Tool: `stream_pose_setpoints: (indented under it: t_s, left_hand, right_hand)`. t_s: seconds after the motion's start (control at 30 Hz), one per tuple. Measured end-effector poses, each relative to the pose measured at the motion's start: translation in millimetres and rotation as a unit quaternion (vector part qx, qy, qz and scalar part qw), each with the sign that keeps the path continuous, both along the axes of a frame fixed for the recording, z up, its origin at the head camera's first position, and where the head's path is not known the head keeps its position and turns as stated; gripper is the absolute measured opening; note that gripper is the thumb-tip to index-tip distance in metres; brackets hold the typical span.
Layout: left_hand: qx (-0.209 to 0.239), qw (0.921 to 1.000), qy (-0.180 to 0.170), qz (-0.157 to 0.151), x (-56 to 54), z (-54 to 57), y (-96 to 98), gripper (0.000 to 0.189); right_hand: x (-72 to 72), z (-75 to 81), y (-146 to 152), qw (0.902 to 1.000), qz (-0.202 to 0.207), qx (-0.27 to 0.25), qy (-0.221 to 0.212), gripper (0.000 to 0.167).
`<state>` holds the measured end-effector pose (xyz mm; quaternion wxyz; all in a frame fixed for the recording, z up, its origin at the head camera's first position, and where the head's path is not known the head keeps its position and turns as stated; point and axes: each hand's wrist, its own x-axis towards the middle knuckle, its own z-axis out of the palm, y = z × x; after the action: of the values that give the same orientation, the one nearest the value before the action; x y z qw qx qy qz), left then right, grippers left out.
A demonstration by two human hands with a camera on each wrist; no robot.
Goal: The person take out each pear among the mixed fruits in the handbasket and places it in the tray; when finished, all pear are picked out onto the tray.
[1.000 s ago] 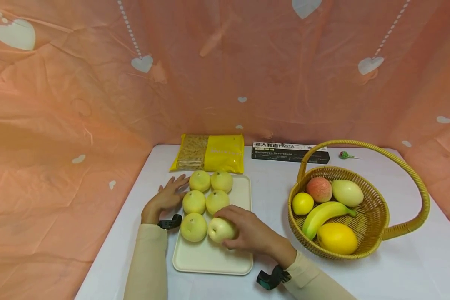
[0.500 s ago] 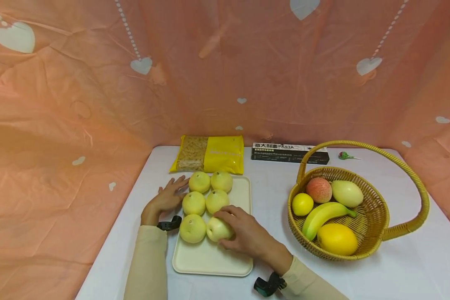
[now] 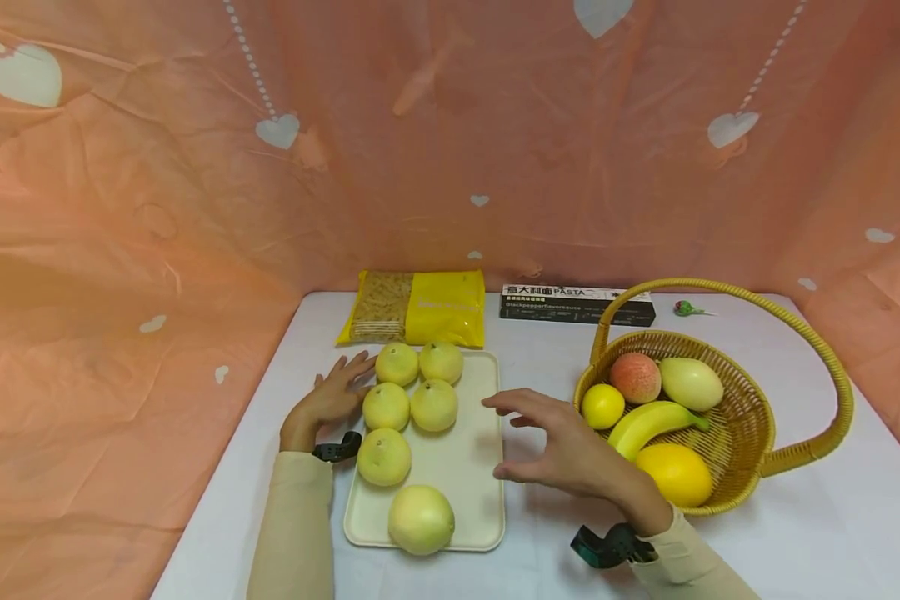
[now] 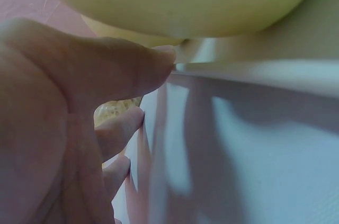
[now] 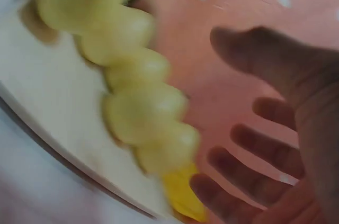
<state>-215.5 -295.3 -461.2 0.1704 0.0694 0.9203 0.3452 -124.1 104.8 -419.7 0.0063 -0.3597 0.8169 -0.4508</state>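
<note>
A cream tray [image 3: 468,487] bears several round, pale yellow pears in the head view, most of them in two columns towards its back and left. One pear [image 3: 422,520] sits apart at the tray's near edge, overlapping the rim. My right hand [image 3: 570,446] hovers between tray and basket, thumb and fingers spread, holding nothing; the right wrist view shows its fingers apart from the pears. Flat along the tray's left side lies my left hand [image 3: 332,400]. Its thumb [image 4: 132,68] is at the tray's rim below a pear [image 4: 185,1], the other fingers stretched forward.
On the right stands a wicker basket [image 3: 753,417] with a tall handle, holding a peach [image 3: 635,377], lemon [image 3: 603,406], banana [image 3: 656,423] and other fruit. Behind the tray are a yellow pasta bag [image 3: 446,308] and a black pasta box [image 3: 577,306]. A small wrapped lollipop [image 3: 688,308] lies at the back.
My right hand has let go of the pear it held in the right column and moved off to the right. That pear is now at the tray's near edge. The left hand stays put.
</note>
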Motion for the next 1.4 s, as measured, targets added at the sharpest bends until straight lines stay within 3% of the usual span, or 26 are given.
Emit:
stream_pose_setpoints:
  t_s: [0.3,0.53,0.73,0.93,1.07,1.27,1.4]
  left_hand:
    - [-0.012,0.9999,0.003,0.003,-3.2,-8.7,-4.1,0.064]
    - [-0.006,1.0000,-0.001,0.002,1.8,-1.5,-1.0,0.062]
    - [-0.016,0.9999,-0.007,-0.001,2.7,2.0,0.8,0.062]
    - [-0.017,0.9999,0.000,0.000,2.7,-0.2,0.4,0.063]
    - [-0.013,0.9999,-0.003,0.000,1.7,-0.1,0.3,0.064]
    - [-0.012,0.9999,-0.002,0.000,-2.2,-2.0,0.3,0.063]
    - [-0.007,1.0000,0.004,-0.004,-1.8,-2.4,0.3,0.063]
  right_hand:
    - [-7.2,39.4,77.8,0.9980,-0.047,-0.043,-0.002,0.075]
    - [-6.8,61.1,123.6,0.9923,-0.122,-0.019,0.012,0.074]
    - [-9.7,74.0,145.9,0.9845,-0.171,0.015,0.035,0.075]
    - [-15.1,81.5,154.0,0.9657,-0.229,0.112,0.049,0.079]
    - [-20.1,84.6,154.9,0.9546,-0.234,0.177,0.051,0.081]
    - [-34.0,81.1,154.8,0.9242,-0.257,0.282,0.010,0.082]
    - [-42.0,72.9,160.1,0.9055,-0.271,0.325,-0.035,0.083]
